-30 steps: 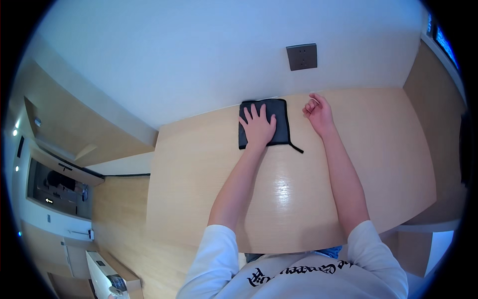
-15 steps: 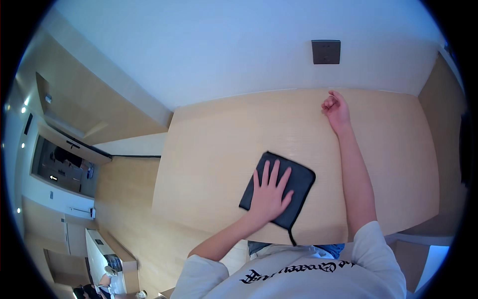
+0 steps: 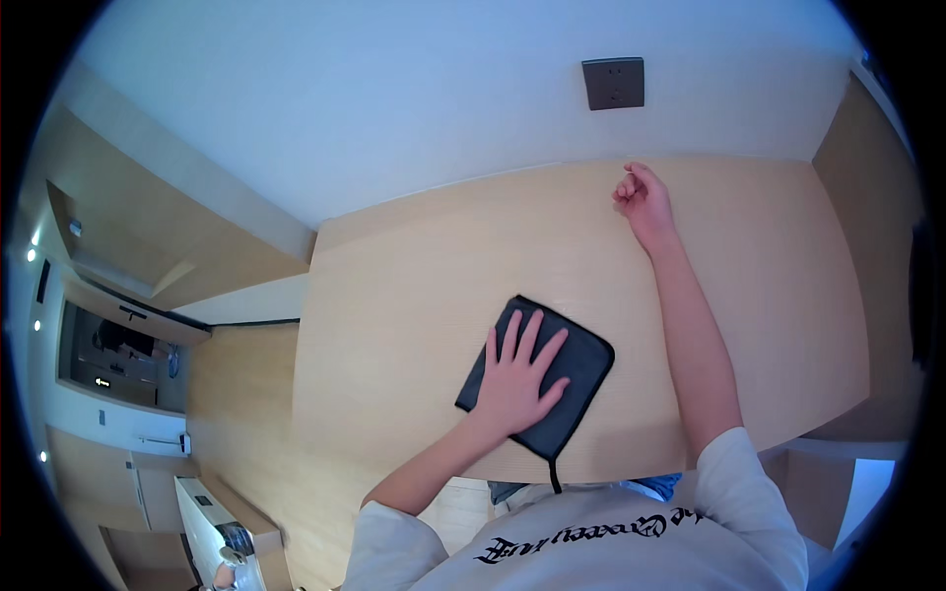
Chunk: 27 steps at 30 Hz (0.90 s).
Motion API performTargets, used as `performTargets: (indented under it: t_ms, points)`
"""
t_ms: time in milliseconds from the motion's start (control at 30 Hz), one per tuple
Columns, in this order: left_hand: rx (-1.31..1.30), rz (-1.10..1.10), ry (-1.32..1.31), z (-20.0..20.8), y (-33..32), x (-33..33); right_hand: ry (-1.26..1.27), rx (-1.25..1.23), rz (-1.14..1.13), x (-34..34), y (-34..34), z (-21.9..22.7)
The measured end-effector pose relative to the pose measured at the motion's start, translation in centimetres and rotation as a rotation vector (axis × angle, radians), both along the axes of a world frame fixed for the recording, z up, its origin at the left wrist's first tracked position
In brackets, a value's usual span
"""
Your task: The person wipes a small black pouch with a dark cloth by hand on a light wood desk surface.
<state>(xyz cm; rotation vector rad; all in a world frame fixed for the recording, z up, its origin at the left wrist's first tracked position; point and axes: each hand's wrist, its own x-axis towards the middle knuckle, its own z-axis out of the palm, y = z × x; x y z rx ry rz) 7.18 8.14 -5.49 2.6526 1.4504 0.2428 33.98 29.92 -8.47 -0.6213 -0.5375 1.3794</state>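
A flat dark grey zip case (image 3: 576, 369) with black edging lies aslant on the pale wooden table. Its short black strap (image 3: 555, 476) points toward my body at the table's near edge. My left hand (image 3: 512, 382) rests palm down on the case, fingers stretched out and spread, covering its left and middle part. Farther off to the right, my right hand (image 3: 645, 202) is near the table's back edge by the wall. Its fingers are loosely curled in with nothing seen in them, and the forearm stretches along the tabletop.
The wooden table (image 3: 394, 295) meets a pale wall behind, where a dark socket plate (image 3: 613, 84) is mounted. A wooden panel (image 3: 872, 236) rises at the right end. To the left are wooden floor, an open doorway (image 3: 118, 345) and a low white-topped cabinet (image 3: 209, 522).
The whole view has shifted and turned a little, so most things appear farther left. My left hand stays spread on the case, and my right hand stays curled near the wall.
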Motion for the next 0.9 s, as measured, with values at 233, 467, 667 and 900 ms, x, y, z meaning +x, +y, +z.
performTargets:
  t_ms: [233, 467, 667, 900]
  points:
    - [0.195, 0.088, -0.091, -2.9, 10.5, 3.2, -0.04, 0.108, -0.067, 0.8, 0.2, 4.0]
    - [0.218, 0.194, -0.123, -3.3, 13.2, 3.9, -0.478, 1.115, -0.261, -1.4, -14.1, 22.1]
    - [0.236, 0.153, -0.118, -3.6, 13.1, 4.3, -0.869, 1.289, -0.33, -3.9, -19.1, 22.9]
    - [0.196, 0.179, -0.135, -3.4, 12.8, 4.0, -0.984, 1.227, -0.387, -4.3, -16.1, 22.3]
